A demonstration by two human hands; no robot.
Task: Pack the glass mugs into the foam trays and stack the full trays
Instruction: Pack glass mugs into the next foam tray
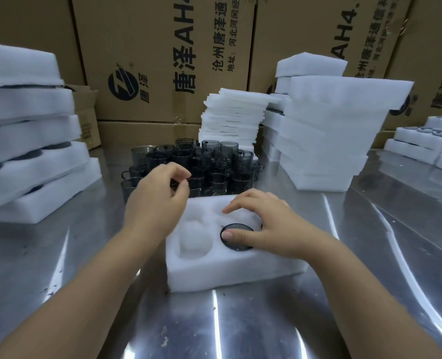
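Shiny metal table (pixel 240 320) nearest me, with the white foam tray with round pockets (pixel 214 270) on it at centre; one smoky dark glass mug (pixel 236 246) sits in its near-right pocket. My right hand (pixel 261 224) lies flat, fingers spread on the foam, thumb pressing that mug's top, gripping nothing. My left hand (pixel 160 195), blurred, hovers over the far cluster of loose dark mugs (pixel 201 161), fingers loosely curled and empty; a stack of filled foam trays (pixel 20 141) stands far left, a white foam tray stack (pixel 331 141) far right.
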